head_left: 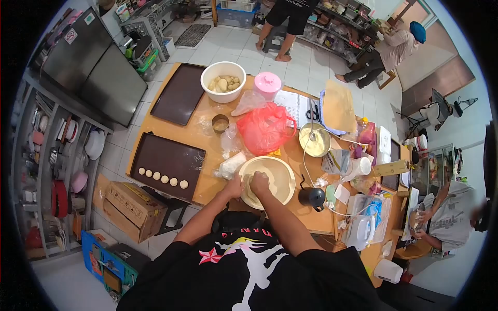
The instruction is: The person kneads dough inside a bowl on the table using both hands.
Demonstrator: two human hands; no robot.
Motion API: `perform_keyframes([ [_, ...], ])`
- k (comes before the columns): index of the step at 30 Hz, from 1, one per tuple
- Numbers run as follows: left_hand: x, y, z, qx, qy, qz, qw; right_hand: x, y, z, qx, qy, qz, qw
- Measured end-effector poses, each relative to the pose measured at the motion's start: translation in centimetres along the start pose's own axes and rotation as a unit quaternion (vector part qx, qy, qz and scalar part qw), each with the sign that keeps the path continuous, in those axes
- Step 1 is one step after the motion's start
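A cream-coloured bowl (284,179) stands at the table's near edge, right in front of me. My left hand (235,186) is closed on its left rim. Inside the bowl, my right hand (260,183) is curled into a fist against pale dough (250,193), which it partly hides. A white plastic bag (232,165) lies just beyond my left hand. To the left, several small round dough balls (157,176) sit in a row on a dark baking tray (171,154). Right of the bowl stands a dark kettle-like pot (312,198).
Behind the bowl lie a red plastic bag (265,129), a metal ring (220,123) and a white tub (223,97). A metal bowl with a yellowish mixture (315,140) stands at right. A cardboard box (127,207) is on the floor. Other people are at the back and right.
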State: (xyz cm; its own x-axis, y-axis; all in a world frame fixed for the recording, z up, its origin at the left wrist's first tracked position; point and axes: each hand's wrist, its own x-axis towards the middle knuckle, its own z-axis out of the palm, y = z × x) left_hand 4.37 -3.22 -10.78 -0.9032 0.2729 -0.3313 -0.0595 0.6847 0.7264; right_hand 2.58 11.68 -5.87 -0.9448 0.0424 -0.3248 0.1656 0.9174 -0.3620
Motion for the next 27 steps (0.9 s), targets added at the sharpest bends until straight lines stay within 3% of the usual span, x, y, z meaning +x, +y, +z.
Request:
perform_keyframes([
  [2, -1.4, 4.5, -3.4, -0.066, -0.058, -0.077, 0.993, 1.6, 2.2, 2.4, 0.015, 0.062, 0.011, 0.998],
  [5, -1.9, 5.9, -4.2, -0.131, -0.099, -0.129, 0.978, 3.3, 4.6, 2.2, 0.072, -0.051, 0.066, 0.994],
  [6, -1.9, 6.1, -4.3, -0.148, -0.103, -0.134, 0.974, 3.8, 5.5, 1.5, -0.021, -0.139, -0.024, 0.990],
  [7, -2.0, 6.3, -4.3, -0.148, -0.107, -0.136, 0.974, 3.3, 6.3, 1.2, 0.200, -0.183, 0.033, 0.962],
  [8, -2.0, 6.4, -4.5, -0.149, -0.110, -0.138, 0.973, 2.9, 6.9, 1.0, 0.409, -0.217, 0.087, 0.882],
  [9, -2.1, 6.7, -4.7, -0.150, -0.113, -0.141, 0.972, 2.6, 7.5, 0.7, 0.596, -0.239, 0.137, 0.754],
  [12, -1.6, 5.3, -3.7, -0.152, -0.097, -0.121, 0.976, 1.9, 7.5, -3.7, 0.497, -0.338, 0.175, 0.780],
  [14, -1.8, 5.7, -4.2, -0.138, -0.098, -0.112, 0.979, 1.3, 5.1, -7.3, 0.186, -0.274, 0.096, 0.939],
  [15, -1.8, 5.9, -4.4, -0.130, -0.099, -0.106, 0.981, 1.0, 4.6, -8.0, 0.018, -0.227, 0.052, 0.972],
  [18, -1.2, 5.0, -3.6, -0.160, -0.110, -0.151, 0.969, 0.4, 4.9, -4.5, 0.082, 0.008, -0.011, 0.997],
  [21, -2.1, 7.1, -4.8, -0.152, -0.098, -0.168, 0.969, 0.6, 4.6, -0.7, 0.043, -0.114, -0.102, 0.987],
  [27, -1.5, 4.4, -3.1, -0.111, -0.052, -0.134, 0.983, -3.7, 1.6, -5.0, -0.002, -0.056, -0.146, 0.988],
])
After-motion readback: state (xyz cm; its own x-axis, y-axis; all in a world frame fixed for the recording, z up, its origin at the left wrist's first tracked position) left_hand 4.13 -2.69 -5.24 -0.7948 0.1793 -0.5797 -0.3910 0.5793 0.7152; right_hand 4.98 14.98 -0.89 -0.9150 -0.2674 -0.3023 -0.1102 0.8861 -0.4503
